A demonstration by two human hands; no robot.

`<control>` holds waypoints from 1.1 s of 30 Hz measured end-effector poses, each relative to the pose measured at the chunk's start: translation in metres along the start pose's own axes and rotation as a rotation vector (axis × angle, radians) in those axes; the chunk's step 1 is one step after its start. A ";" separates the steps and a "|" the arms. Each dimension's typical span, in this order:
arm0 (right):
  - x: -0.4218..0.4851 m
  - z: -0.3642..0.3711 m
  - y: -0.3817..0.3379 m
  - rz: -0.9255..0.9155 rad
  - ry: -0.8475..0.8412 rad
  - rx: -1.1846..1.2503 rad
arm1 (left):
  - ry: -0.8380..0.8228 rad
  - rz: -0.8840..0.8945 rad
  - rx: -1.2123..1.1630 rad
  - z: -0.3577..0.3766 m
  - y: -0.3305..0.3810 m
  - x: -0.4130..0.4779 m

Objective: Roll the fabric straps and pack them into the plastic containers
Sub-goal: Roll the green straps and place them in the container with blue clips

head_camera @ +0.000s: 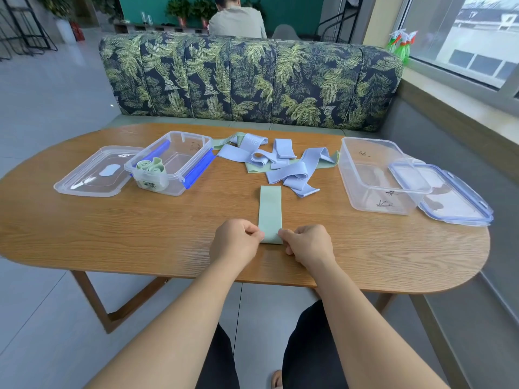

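Note:
A pale green fabric strap (269, 211) lies flat on the wooden table (140, 234), running away from me. My left hand (236, 242) pinches its near left corner and my right hand (306, 242) pinches its near right corner. Behind it sits a loose pile of light blue and green straps (280, 161). The left plastic container (171, 161) with blue clips holds rolled green straps (151, 167). On the right stands a larger clear container (376, 175) with no straps inside.
A clear lid (95, 172) lies left of the left container. A blue-rimmed lid (449, 192) leans against the right container. A leaf-patterned sofa (252, 80) stands behind the table, with a person seated beyond it. A window ledge runs along the right.

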State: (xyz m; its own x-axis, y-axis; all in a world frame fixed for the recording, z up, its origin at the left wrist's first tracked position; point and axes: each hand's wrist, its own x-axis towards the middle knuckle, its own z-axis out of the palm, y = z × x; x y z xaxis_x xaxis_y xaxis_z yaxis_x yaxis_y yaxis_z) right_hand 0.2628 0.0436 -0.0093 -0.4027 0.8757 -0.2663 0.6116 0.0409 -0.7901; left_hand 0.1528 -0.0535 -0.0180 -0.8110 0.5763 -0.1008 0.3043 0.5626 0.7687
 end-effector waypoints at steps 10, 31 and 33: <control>0.002 0.003 0.002 -0.006 0.008 -0.014 | -0.054 -0.059 0.050 -0.004 0.008 0.013; 0.012 0.010 0.004 -0.097 0.054 0.022 | -0.084 -0.084 -0.032 -0.002 0.007 0.017; 0.010 0.010 0.006 -0.153 0.037 -0.036 | -0.097 -0.084 -0.038 -0.003 0.008 0.020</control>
State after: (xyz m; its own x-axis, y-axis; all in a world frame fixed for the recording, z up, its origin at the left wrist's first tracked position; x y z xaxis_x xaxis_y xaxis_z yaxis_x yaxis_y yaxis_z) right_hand 0.2555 0.0483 -0.0218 -0.4685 0.8748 -0.1234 0.5692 0.1921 -0.7995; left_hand 0.1380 -0.0390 -0.0119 -0.7799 0.5838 -0.2256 0.2164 0.5897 0.7781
